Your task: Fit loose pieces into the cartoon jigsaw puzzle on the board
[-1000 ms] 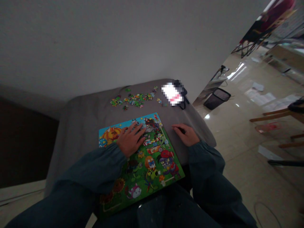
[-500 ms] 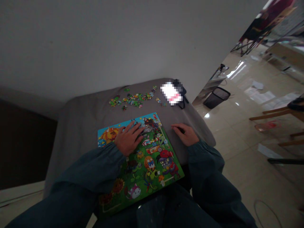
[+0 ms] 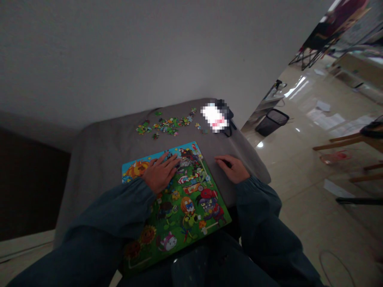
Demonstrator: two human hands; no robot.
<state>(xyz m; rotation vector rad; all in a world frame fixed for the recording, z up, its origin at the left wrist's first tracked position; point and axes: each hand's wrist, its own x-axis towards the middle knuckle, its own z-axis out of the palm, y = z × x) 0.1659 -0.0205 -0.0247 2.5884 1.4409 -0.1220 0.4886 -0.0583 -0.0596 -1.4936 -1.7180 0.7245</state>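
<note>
Currently, picture board (image 3: 181, 201) is partly covered by left hand (image 3: 160, 173), fingers spread; right of it, right hand (image 3: 235, 169) is curled, fingertips together; puzzle pieces (image 3: 170, 125) are scattered far.

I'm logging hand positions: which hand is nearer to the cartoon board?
Left. The left hand lies spread on the cartoon board, toward its far edge; the right hand is off the board, beyond its right edge.

from my end i see a grey, cloth-covered counter (image 3: 98, 159) with rounded corners. on it lie a colourful puzzle board (image 3: 179, 213) at the near side, scattered puzzle pieces (image 3: 171, 123) beyond it and, to their right, a pixelated white item (image 3: 213, 114) by a dark strapped thing (image 3: 229, 114).
</note>
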